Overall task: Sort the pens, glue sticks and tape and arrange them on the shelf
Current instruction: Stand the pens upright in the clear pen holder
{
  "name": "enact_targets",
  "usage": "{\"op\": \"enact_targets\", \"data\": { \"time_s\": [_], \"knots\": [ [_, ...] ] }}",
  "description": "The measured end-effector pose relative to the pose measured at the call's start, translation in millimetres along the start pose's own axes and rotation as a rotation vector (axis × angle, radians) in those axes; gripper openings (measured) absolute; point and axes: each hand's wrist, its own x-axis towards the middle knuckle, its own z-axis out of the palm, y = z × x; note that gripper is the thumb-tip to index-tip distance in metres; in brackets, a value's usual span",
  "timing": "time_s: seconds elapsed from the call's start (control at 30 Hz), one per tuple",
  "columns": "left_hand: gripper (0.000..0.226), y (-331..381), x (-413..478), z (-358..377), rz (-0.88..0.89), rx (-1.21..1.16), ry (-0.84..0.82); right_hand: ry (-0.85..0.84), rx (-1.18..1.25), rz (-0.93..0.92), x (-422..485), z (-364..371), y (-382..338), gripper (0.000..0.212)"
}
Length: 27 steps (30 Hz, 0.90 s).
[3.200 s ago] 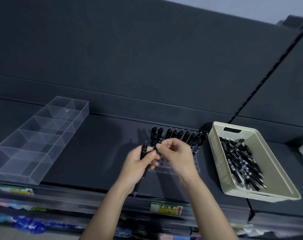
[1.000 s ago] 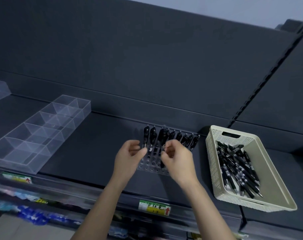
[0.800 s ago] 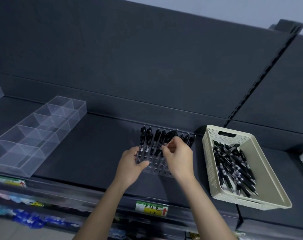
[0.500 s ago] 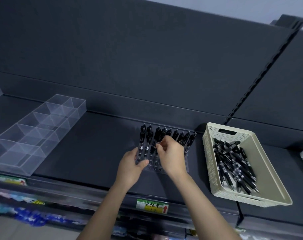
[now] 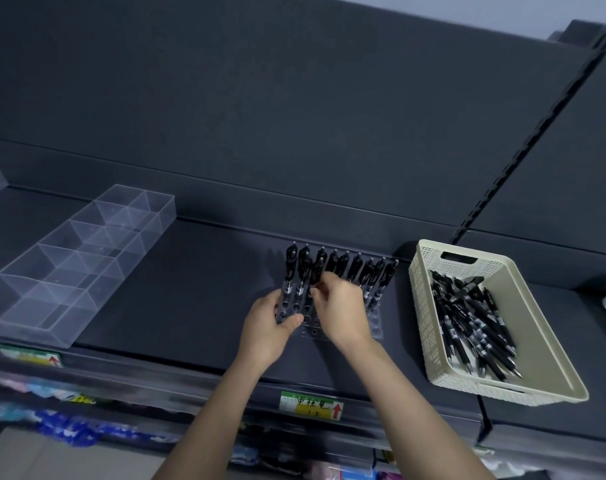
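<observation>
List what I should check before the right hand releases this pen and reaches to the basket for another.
1. The pen pinched by the right hand is seated in the pen rack: cannot tell, the fingers hide its lower end.
2. Rack steadied: ok, the left hand grips its front left corner.
3. Empty holes left: ok, several show along the rack's front.
4. Stock of loose pens in the basket: ok, a pile lies there.
5. Way to the basket: ok, it stands right of the rack, apart from it, with bare shelf between.
</observation>
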Motion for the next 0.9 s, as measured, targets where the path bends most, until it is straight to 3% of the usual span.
{"op": "enact_targets", "data": {
  "time_s": [0.13, 0.27, 0.33, 0.43, 0.67, 0.9],
  "knots": [
    [0.035, 0.4, 0.9, -0.3, 0.008, 0.011, -0.002, -0.024, 0.024, 0.017, -2.2, -3.7, 1.6, 0.007],
    [0.036, 1.8, -3.2, -3.9, 0.037, 0.101, 0.031, 0.011, 0.069, 0.077, -16.8, -12.3, 5.1, 0.024],
    [0.048, 4.6, -9.1, -8.4, 0.075, 0.187, 0.101, 0.040, 0.084, 0.105, -24.8, -17.7, 8.6, 0.025],
    [0.046, 18.5, -20.3, -15.4, 0.195, 0.278, 0.163, 0.078, 0.082, 0.146, -34.4, -24.2, 17.1, 0.023],
    [0.039, 56.3, -31.0, -7.5, 0.427, 0.345, -0.070, 0.180, 0.078, 0.204, -53.2, -44.2, 33.4, 0.019],
    [0.036, 85.8, -33.4, 31.6, 0.518, 0.308, -0.263, 0.314, 0.038, 0.246, -59.4, -95.7, 72.9, 0.018]
  ]
}}
